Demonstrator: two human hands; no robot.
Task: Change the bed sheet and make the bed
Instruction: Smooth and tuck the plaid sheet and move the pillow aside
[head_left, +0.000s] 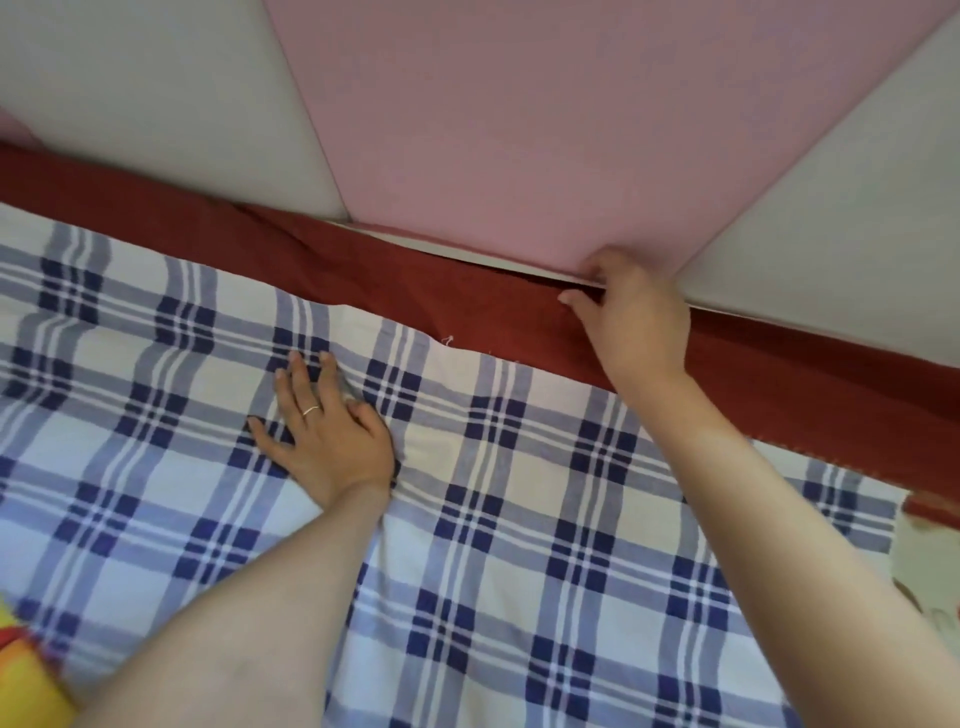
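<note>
right hand (636, 317) fingertips hidden at headboard (519, 130), yellow cloth (21, 670) cropped

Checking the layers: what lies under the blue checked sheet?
A red sheet shows past the far edge of the checked sheet, seemingly running beneath it. How far it reaches, and anything deeper, is covered.

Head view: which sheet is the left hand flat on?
The blue-and-white checked sheet: the left hand rests flat on it. The plain red sheet lies beyond it, along the headboard, untouched by that hand.
</note>
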